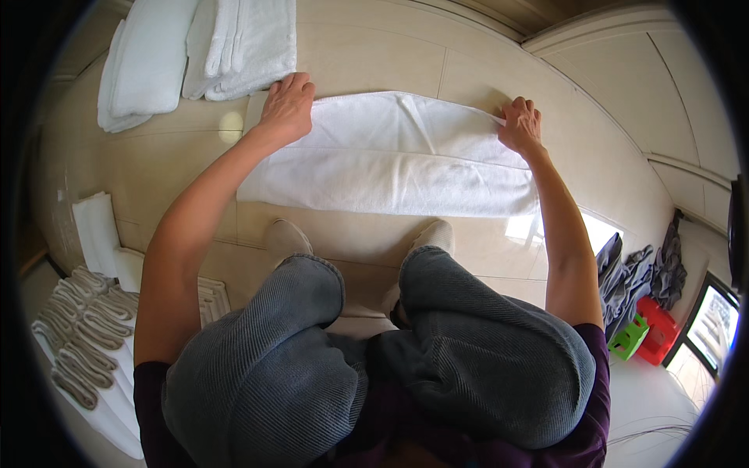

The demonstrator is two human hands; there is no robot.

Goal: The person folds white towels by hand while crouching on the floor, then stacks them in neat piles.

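A white towel (pixel 386 175) lies spread sideways on the tiled floor before my feet, with a lengthwise fold or edge line across its middle and some creases in its far half. At its far left corner, my left hand (pixel 289 111) grips the cloth with curled fingers. My right hand (pixel 519 126) pinches the far right corner the same way. The fingertips of both hands are partly hidden. Just beyond my left hand lie folded white towels (pixel 257 52), close to its knuckles.
Another folded white towel (pixel 146 58) lies at the far left. Rows of folded towels (pixel 88 339) stand at the lower left, near a white cloth roll (pixel 96 234). Dark cloths (pixel 629 275), a red plastic item (pixel 658 330) and a green one (pixel 629 339) are at right. Cabinets (pixel 638 88) border the floor.
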